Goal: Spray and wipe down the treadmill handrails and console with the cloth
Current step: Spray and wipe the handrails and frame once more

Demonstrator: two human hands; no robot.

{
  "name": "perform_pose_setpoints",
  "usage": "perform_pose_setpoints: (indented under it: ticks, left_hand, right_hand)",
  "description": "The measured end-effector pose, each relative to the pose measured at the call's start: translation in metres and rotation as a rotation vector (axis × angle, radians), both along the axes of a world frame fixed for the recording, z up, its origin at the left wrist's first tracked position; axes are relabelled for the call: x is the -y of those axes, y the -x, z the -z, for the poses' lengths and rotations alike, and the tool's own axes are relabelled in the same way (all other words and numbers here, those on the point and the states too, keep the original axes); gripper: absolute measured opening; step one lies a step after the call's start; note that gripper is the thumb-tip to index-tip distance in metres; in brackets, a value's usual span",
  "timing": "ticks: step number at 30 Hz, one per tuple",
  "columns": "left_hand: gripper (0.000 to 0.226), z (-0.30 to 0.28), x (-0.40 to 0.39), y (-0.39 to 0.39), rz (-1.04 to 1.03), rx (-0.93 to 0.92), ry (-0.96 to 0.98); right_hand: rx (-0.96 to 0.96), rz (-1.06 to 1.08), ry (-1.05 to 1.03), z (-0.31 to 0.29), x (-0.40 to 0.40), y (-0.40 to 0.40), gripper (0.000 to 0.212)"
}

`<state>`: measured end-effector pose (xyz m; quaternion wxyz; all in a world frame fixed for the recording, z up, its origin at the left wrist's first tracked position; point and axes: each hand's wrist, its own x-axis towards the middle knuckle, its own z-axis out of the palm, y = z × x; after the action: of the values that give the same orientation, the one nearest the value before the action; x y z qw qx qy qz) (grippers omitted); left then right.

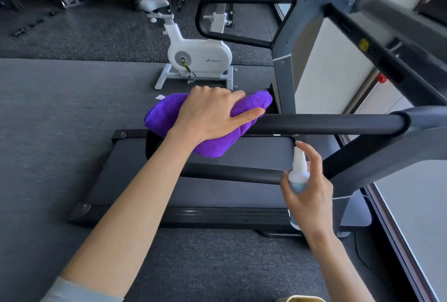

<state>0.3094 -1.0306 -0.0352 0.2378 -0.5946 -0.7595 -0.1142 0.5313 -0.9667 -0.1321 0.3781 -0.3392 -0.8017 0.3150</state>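
The left hand [212, 113] clamps the purple cloth [169, 110] around the handrail [326, 124] end; below that handrail the right hand [312, 192] grips the spray bottle [298, 171], whose mist could miss onto the belt

The cloth [212, 122] lies over the left end of the near handrail [326, 124], under the left hand [212, 113]. The spray bottle [299, 171] sits in the right hand [312, 192], before that handrail. An exercise bike [198, 52] stands behind the treadmill [217, 188].
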Motion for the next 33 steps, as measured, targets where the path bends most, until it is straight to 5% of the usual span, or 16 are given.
perform_pose_setpoints:
  ticks: [22, 27, 33]
  left_hand:
    - [0.043, -0.003, -0.178, -0.172, 0.083, 0.037, -0.043]
    - [0.046, 0.003, -0.145, -0.157, 0.093, 0.093, -0.128]
    - [0.049, 0.003, -0.048, -0.062, -0.127, 0.172, -0.199]
  right_hand:
    - [-0.166, 0.229, -0.126, -0.026, -0.072, -0.106, 0.069]
    - [-0.173, 0.19, -0.154, -0.032, -0.071, -0.102, 0.066]
    - [-0.191, 0.084, -0.143, -0.035, -0.048, -0.071, 0.066]
